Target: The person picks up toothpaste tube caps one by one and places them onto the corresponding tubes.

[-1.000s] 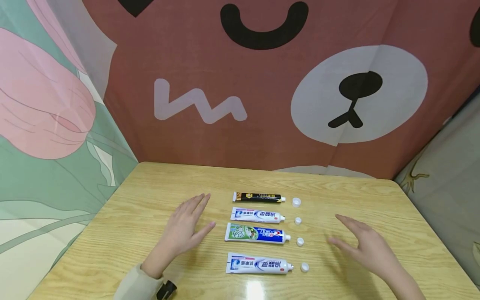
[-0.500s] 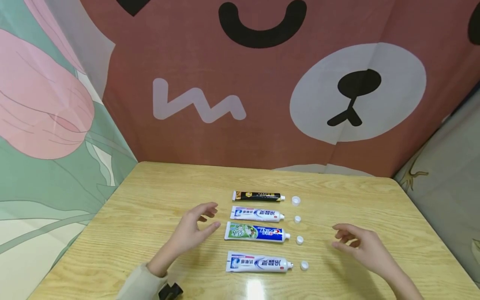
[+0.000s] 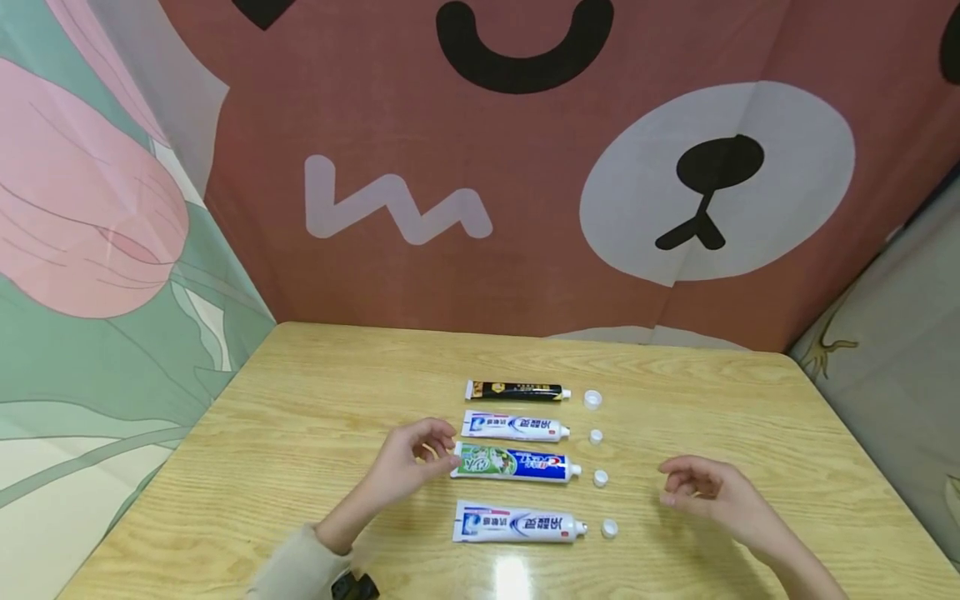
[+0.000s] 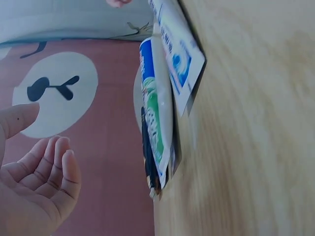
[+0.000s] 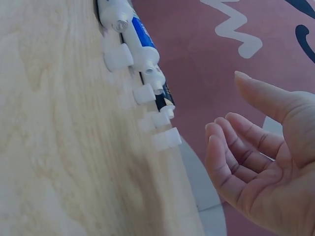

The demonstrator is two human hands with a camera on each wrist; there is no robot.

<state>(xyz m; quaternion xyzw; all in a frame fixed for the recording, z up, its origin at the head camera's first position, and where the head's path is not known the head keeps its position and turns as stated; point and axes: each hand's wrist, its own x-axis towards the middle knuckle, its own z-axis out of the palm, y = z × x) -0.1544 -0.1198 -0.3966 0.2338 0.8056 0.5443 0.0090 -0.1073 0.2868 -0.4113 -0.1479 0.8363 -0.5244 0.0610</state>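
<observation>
Several uncapped toothpaste tubes lie in a column, nozzles to the right: a black toothpaste tube [image 3: 521, 392] farthest, a white toothpaste tube [image 3: 510, 426], a green-and-blue toothpaste tube [image 3: 517, 464] and a nearer white toothpaste tube [image 3: 517, 523]. Beside each nozzle sits a loose white cap, such as the front cap [image 3: 609, 528]. My left hand [image 3: 411, 461] hovers at the tail of the green-and-blue tube. In the left wrist view its loosely bent fingers [image 4: 47, 169] hold nothing, apart from the tube. My right hand [image 3: 720, 497], loosely curled and holding nothing, hovers right of the caps.
Everything lies on a wooden table [image 3: 337, 367]. A printed cloth [image 3: 390, 283] with a bear face hangs behind its far edge, and more cloth hangs at both sides. A black device [image 3: 354, 586] shows by the left sleeve [image 3: 303, 567].
My left hand has moved right and slightly nearer, to the green-and-blue tube's tail, its fingers bending. My right hand's fingers have curled loosely as it lowered a little. Tubes and caps stay put.
</observation>
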